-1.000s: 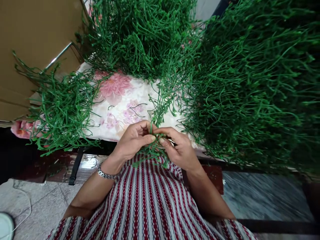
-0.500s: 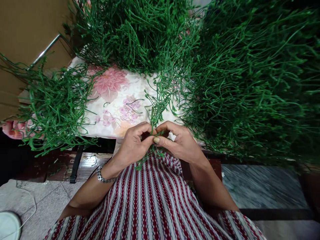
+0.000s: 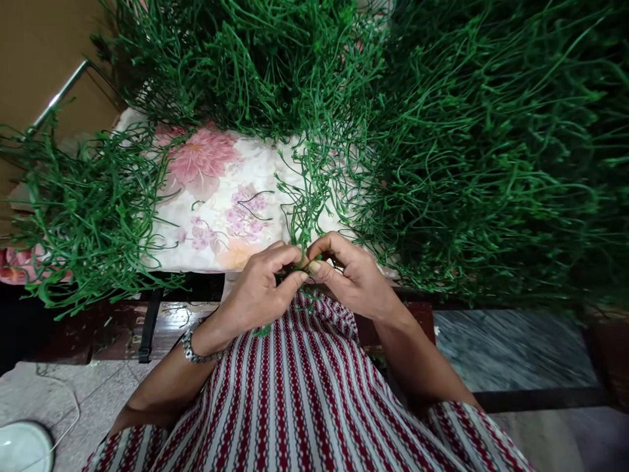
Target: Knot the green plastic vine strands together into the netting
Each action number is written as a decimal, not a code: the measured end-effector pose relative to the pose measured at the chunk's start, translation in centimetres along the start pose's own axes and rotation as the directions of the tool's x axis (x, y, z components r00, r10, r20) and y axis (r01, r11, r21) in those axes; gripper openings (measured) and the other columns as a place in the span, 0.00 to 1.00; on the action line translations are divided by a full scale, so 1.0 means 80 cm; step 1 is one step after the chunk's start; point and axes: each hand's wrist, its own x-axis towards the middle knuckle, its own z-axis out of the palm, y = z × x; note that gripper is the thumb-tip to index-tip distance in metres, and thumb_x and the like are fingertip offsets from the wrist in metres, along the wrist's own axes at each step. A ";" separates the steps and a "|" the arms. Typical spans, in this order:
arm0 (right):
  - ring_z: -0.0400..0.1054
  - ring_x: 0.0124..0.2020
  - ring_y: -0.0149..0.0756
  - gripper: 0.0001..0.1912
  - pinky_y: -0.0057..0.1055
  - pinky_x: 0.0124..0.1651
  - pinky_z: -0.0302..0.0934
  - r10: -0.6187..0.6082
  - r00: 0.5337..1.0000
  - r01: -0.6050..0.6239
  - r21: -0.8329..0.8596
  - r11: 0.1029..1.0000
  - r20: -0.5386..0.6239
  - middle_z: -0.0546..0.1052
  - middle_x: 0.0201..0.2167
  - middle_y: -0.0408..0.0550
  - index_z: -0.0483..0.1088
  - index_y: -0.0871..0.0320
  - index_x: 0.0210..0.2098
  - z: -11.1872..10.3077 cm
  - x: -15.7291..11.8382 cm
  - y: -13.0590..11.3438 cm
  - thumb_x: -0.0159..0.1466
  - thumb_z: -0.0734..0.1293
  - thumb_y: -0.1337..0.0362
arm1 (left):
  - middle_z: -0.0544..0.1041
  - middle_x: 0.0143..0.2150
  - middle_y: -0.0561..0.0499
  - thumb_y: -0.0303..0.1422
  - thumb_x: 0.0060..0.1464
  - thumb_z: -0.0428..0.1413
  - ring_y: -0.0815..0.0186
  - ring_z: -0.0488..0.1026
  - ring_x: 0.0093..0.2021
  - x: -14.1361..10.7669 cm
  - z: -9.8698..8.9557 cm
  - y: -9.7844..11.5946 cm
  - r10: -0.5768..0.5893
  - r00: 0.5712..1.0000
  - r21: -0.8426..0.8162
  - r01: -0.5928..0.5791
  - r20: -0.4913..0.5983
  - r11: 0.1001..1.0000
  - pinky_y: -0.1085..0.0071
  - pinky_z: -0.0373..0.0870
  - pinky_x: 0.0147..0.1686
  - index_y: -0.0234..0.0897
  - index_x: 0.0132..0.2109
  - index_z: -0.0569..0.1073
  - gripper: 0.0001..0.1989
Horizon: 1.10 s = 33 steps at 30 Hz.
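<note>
My left hand (image 3: 268,285) and my right hand (image 3: 351,278) meet at the front edge of the flowered cloth, fingertips almost touching. Each one pinches a thin green stem (image 3: 317,259) between thumb and forefinger; the pinched spot is partly hidden by the fingers. Just beyond my fingertips, a loose strand of branching green stems (image 3: 309,203) lies on the cloth. Some green bits (image 3: 263,330) hang below my left hand against the striped garment. Whether the stems are plastic or real, I cannot tell.
Large heaps of green stems fill the back (image 3: 275,65) and the right side (image 3: 481,170). A smaller pile (image 3: 93,210) sits at the left on the flowered cloth (image 3: 196,223). A metal bar (image 3: 59,95) stands behind it. A round white object (image 3: 24,446) is on the floor.
My view has shifted slightly, so the piles sit a little further left. My fingertips have changed their grip on the stem, with the left thumb lower and apart from the right thumb.
</note>
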 end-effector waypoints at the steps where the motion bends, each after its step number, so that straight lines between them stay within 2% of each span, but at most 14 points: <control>1: 0.62 0.29 0.26 0.04 0.24 0.33 0.57 -0.002 1.000 0.003 0.021 1.000 -0.019 0.67 0.29 0.42 0.62 0.59 0.35 0.001 0.000 0.001 0.64 0.60 0.65 | 0.63 0.26 0.56 0.24 0.49 0.52 0.71 0.60 0.28 0.000 0.000 -0.001 -0.007 1.000 -0.029 0.007 -0.001 1.000 0.75 0.58 0.30 0.36 0.28 0.62 0.06; 4: 0.61 0.29 0.26 0.04 0.24 0.32 0.58 -0.013 0.999 0.014 0.024 1.000 -0.051 0.67 0.28 0.41 0.62 0.59 0.35 0.002 -0.002 0.004 0.63 0.61 0.64 | 0.63 0.25 0.56 0.24 0.50 0.52 0.72 0.59 0.26 -0.001 0.001 -0.003 -0.040 0.999 -0.110 0.042 0.019 0.993 0.75 0.57 0.28 0.35 0.28 0.64 0.05; 7: 0.62 0.29 0.26 0.03 0.24 0.31 0.57 -0.043 0.999 0.040 -0.080 0.996 -0.031 0.68 0.28 0.42 0.63 0.59 0.36 -0.001 -0.004 0.004 0.62 0.62 0.66 | 0.64 0.25 0.55 0.27 0.51 0.52 0.73 0.59 0.25 0.000 0.004 -0.005 -0.077 0.996 -0.160 0.082 0.038 0.984 0.76 0.57 0.26 0.35 0.28 0.67 0.05; 12: 0.66 0.36 0.30 0.07 0.26 0.37 0.59 -0.100 0.995 0.104 -0.266 0.958 0.028 0.71 0.36 0.47 0.64 0.60 0.41 -0.010 -0.006 0.001 0.62 0.60 0.69 | 0.73 0.27 0.52 0.29 0.50 0.55 0.71 0.68 0.29 0.001 0.011 -0.009 -0.107 0.994 -0.205 0.097 -0.037 0.974 0.75 0.64 0.31 0.34 0.31 0.74 0.04; 18: 0.65 0.38 0.32 0.09 0.29 0.40 0.60 -0.169 0.984 0.177 -0.248 0.953 0.052 0.71 0.36 0.50 0.64 0.62 0.42 -0.009 -0.006 0.009 0.64 0.61 0.64 | 0.79 0.33 0.48 0.31 0.51 0.56 0.67 0.74 0.35 0.001 0.013 -0.010 -0.066 0.998 -0.321 0.061 -0.008 0.945 0.72 0.70 0.37 0.35 0.34 0.78 0.06; 21: 0.65 0.37 0.31 0.08 0.28 0.39 0.60 -0.191 0.981 0.193 -0.230 0.954 0.029 0.71 0.35 0.49 0.64 0.62 0.42 -0.003 -0.007 0.013 0.65 0.59 0.65 | 0.78 0.32 0.49 0.30 0.52 0.56 0.68 0.73 0.34 0.000 0.014 -0.009 -0.035 0.999 -0.270 0.025 -0.032 0.963 0.73 0.69 0.35 0.35 0.35 0.77 0.06; 23: 0.65 0.36 0.31 0.08 0.27 0.38 0.59 -0.190 0.982 0.187 -0.262 0.947 0.014 0.72 0.34 0.49 0.64 0.62 0.41 0.001 -0.008 0.012 0.65 0.58 0.66 | 0.76 0.29 0.50 0.29 0.53 0.54 0.69 0.71 0.31 0.000 0.014 -0.007 0.011 0.997 -0.155 -0.022 -0.074 0.988 0.73 0.67 0.32 0.34 0.34 0.76 0.06; 25: 0.64 0.34 0.32 0.08 0.28 0.37 0.58 -0.164 0.986 0.167 -0.371 0.914 0.040 0.71 0.31 0.49 0.65 0.63 0.38 0.002 -0.010 0.008 0.66 0.57 0.66 | 0.73 0.26 0.51 0.29 0.53 0.53 0.70 0.68 0.29 0.000 0.012 -0.004 0.052 0.996 -0.009 -0.053 -0.074 0.999 0.73 0.64 0.31 0.33 0.31 0.75 0.07; 28: 0.61 0.29 0.33 0.09 0.30 0.32 0.55 -0.091 0.980 0.180 -0.587 0.789 0.178 0.69 0.27 0.49 0.64 0.63 0.33 -0.005 -0.012 -0.003 0.66 0.56 0.66 | 0.67 0.22 0.55 0.28 0.53 0.52 0.72 0.63 0.25 0.003 0.004 -0.002 0.057 0.996 0.121 -0.065 0.068 0.990 0.74 0.60 0.29 0.33 0.25 0.69 0.09; 30: 0.60 0.27 0.33 0.09 0.30 0.30 0.52 -0.043 0.944 0.252 -0.629 0.736 0.327 0.69 0.25 0.48 0.64 0.62 0.32 -0.013 -0.011 -0.010 0.65 0.55 0.66 | 0.61 0.19 0.56 0.28 0.53 0.51 0.73 0.58 0.23 0.006 -0.005 -0.003 0.031 0.976 0.113 -0.057 0.214 0.992 0.75 0.56 0.26 0.33 0.21 0.64 0.13; 31: 0.59 0.26 0.32 0.09 0.30 0.30 0.52 -0.039 0.911 0.298 -0.593 0.748 0.409 0.68 0.25 0.47 0.64 0.61 0.32 -0.018 -0.010 -0.011 0.65 0.56 0.65 | 0.58 0.18 0.57 0.28 0.54 0.51 0.74 0.56 0.22 0.007 -0.009 -0.004 0.039 0.956 0.068 -0.061 0.292 0.996 0.75 0.54 0.24 0.33 0.20 0.62 0.15; 33: 0.59 0.26 0.30 0.11 0.29 0.31 0.53 -0.094 0.826 0.370 -0.409 0.834 0.556 0.68 0.25 0.45 0.64 0.61 0.32 -0.023 -0.006 -0.010 0.66 0.55 0.64 | 0.55 0.18 0.57 0.28 0.54 0.51 0.75 0.53 0.21 0.011 -0.018 -0.007 0.104 0.896 -0.082 -0.076 0.432 0.994 0.75 0.51 0.22 0.34 0.19 0.59 0.16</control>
